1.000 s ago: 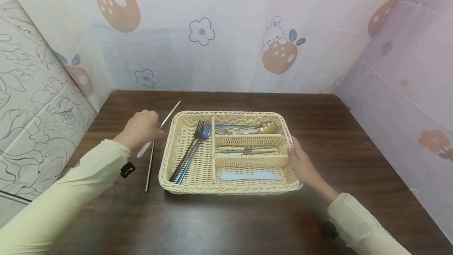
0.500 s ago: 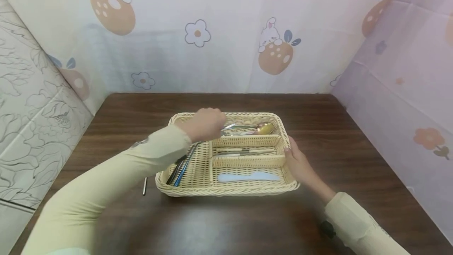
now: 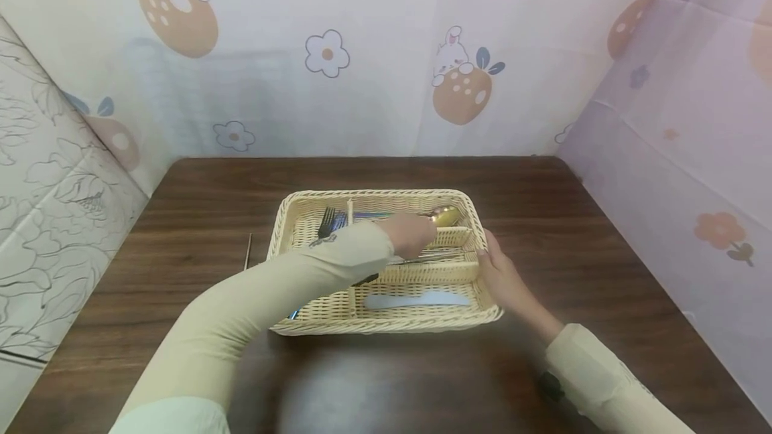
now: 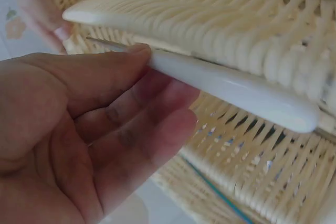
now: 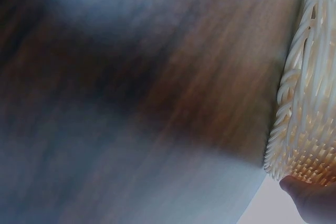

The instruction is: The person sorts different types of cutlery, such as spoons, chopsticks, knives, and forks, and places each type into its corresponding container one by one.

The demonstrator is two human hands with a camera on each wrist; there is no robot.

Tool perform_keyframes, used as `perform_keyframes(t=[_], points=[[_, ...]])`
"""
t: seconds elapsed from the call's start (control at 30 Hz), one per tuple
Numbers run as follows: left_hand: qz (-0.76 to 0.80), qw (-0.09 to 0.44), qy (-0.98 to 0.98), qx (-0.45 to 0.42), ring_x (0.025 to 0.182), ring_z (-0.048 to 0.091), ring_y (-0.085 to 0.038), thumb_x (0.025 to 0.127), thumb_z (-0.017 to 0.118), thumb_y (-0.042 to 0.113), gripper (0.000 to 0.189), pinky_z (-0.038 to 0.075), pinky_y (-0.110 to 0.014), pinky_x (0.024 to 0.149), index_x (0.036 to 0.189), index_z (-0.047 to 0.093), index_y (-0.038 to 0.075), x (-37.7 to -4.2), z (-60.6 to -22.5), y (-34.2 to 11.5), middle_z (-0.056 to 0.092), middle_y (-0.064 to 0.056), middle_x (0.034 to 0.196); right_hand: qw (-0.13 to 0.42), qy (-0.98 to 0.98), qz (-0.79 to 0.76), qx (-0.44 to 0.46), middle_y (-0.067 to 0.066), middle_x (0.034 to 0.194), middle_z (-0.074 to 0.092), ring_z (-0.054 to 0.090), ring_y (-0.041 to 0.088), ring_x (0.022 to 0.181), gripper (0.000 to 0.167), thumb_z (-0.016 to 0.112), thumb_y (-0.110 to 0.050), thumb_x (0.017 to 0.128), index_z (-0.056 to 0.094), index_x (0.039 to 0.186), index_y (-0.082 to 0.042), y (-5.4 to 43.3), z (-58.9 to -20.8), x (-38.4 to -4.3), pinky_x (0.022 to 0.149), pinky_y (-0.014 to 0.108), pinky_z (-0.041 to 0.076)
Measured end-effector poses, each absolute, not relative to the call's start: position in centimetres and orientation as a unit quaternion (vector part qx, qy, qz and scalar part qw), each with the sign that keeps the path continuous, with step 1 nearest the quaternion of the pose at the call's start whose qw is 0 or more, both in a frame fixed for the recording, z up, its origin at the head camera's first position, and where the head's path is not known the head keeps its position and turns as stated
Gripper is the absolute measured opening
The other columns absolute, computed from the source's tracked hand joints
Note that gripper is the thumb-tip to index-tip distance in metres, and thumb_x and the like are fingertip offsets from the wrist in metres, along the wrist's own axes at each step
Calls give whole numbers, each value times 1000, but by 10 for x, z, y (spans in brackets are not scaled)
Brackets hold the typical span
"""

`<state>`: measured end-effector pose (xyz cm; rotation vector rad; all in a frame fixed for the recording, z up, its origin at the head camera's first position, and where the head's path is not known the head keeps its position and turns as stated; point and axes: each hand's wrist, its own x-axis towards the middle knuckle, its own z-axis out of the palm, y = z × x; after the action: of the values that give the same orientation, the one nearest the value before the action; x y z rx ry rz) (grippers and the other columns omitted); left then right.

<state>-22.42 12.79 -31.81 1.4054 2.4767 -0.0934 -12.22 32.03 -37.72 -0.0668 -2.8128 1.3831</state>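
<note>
My left hand (image 3: pixel 413 234) reaches across a cream wicker basket (image 3: pixel 386 328), over its middle right compartment. In the left wrist view, that hand (image 4: pixel 100 124) pinches a white-handled utensil (image 4: pixel 231 87) with a thin metal end between thumb and fingers. The handle lies along a woven divider (image 4: pixel 210 19); what kind of utensil it is cannot be told. My right hand (image 3: pixel 505 280) grips the basket's right end, thumb at the rim. A gold spoon (image 3: pixel 446 217) lies in the rear compartment, slim utensils (image 3: pixel 437 256) in the middle one. The left forearm hides part of the basket.
A pale blue-white knife-shaped utensil (image 3: pixel 416 300) lies in the front compartment. A black fork (image 3: pixel 327 222) and a blue one rest in the left compartment. One thin stick (image 3: pixel 248 251) is on the dark wooden table (image 3: pixel 181 233), left of the basket. Patterned cloth (image 3: pixel 374 106) hangs behind.
My left hand has taken the white-handled utensil from the table left of the basket and carried it right, over the middle compartment. My right hand has kept hold of the basket.
</note>
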Motion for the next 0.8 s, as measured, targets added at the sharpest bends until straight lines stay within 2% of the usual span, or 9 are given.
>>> perform_keyframes(t=[0.3, 0.63, 0.8], points=[[-56, 175, 849, 495, 53, 35, -10, 97, 43, 5, 23, 36, -22, 48, 77, 48, 14, -225, -332, 142, 46, 1, 71, 6, -899, 438, -25, 32, 143, 33, 33, 46, 130, 50, 26, -13, 104, 13, 152, -9, 320, -379, -124, 107, 58, 22], [-90, 200, 854, 471, 62, 45, -11, 98, 46, 9, 14, 41, -23, 56, 93, 58, 12, -225, -338, 150, 52, 2, 75, 7, -897, 441, -20, 33, 142, 34, 35, 46, 129, 50, 26, -12, 104, 13, 151, -8, 320, -379, -123, 106, 58, 23], [-98, 211, 855, 464, 66, 45, -10, 98, 46, 10, 14, 41, -22, 58, 103, 60, 12, -224, -333, 149, 51, 2, 77, 10, -899, 437, -17, 33, 140, 36, 37, 46, 127, 49, 26, -13, 104, 14, 151, -8, 319, -379, -124, 105, 58, 24]])
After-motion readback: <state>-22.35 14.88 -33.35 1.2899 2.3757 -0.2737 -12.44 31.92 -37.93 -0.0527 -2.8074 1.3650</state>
